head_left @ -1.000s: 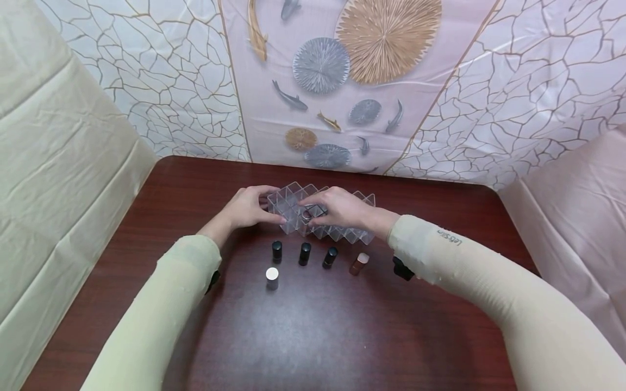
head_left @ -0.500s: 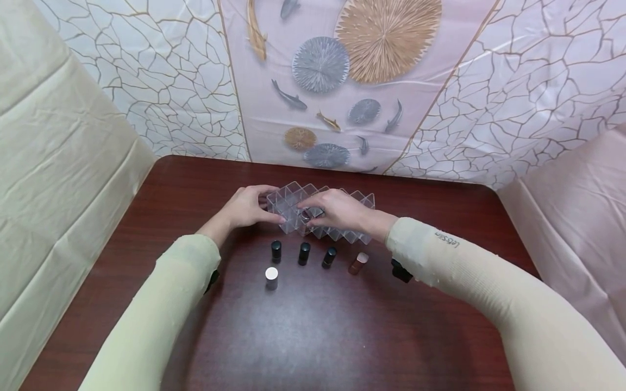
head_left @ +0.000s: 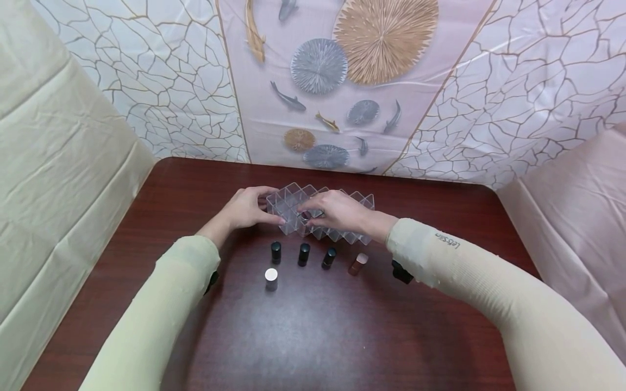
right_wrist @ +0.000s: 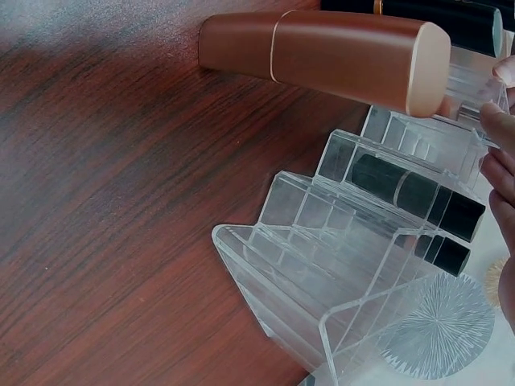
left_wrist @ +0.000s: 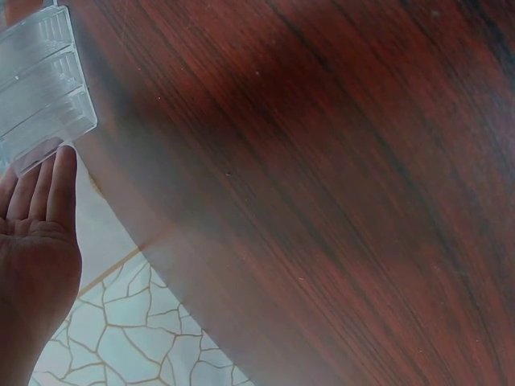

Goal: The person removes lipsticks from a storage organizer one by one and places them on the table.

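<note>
A clear plastic lipstick organizer (head_left: 286, 209) with diamond-shaped compartments stands toward the back of the table. My left hand (head_left: 246, 207) grips its left end, thumb at the front side and fingers behind; in the left wrist view, straight fingers (left_wrist: 60, 189) meet its wall. Over the organizer's middle, my right hand (head_left: 339, 210) pinches a dark, round-ended lipstick tube (head_left: 305, 215) between thumb and index finger, right at a compartment. The right wrist view shows two black lipstick tubes (right_wrist: 418, 197) inside the organizer; in the head view the right hand covers that part.
In front of the organizer stand three black lipstick tubes (head_left: 304, 254) and a brown one (head_left: 358, 264) in a row. A silver-topped tube (head_left: 271, 278) stands nearer on the dark wooden table (head_left: 313, 336). Patterned cloth (head_left: 318, 125) hangs behind the table's back edge.
Almost nothing differs. My right hand has shifted very slightly over the same compartment, while the left hand, the organizer and the standing tubes keep their places.
</note>
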`<state>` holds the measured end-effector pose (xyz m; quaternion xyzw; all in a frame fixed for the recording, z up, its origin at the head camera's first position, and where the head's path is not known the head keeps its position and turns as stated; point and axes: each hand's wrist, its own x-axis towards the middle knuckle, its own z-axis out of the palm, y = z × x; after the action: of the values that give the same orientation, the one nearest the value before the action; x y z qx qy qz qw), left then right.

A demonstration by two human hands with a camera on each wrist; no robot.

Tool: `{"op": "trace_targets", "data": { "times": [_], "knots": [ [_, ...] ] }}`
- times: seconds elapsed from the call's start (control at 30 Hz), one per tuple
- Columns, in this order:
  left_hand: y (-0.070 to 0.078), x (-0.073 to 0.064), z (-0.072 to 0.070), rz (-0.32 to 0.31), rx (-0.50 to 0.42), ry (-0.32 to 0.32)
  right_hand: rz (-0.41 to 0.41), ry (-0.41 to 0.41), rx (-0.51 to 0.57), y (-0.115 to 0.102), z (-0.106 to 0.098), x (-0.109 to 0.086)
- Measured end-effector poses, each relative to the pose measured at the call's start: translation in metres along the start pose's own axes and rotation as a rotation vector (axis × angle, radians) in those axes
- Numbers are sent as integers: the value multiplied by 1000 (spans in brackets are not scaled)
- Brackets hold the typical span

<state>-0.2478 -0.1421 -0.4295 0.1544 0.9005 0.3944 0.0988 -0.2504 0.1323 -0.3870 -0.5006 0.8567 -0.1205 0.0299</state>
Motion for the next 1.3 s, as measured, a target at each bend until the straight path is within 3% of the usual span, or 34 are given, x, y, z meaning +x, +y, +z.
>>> {"op": "trace_targets", "data": {
  "times": [0.63,1.3],
  "knots": [
    [1,0,1,15,-23,9,-5,71,68,-4,-5,-1],
    [1,-1,1,3,-28,11,17,157,141,-15,-43,-5]
  ]
}}
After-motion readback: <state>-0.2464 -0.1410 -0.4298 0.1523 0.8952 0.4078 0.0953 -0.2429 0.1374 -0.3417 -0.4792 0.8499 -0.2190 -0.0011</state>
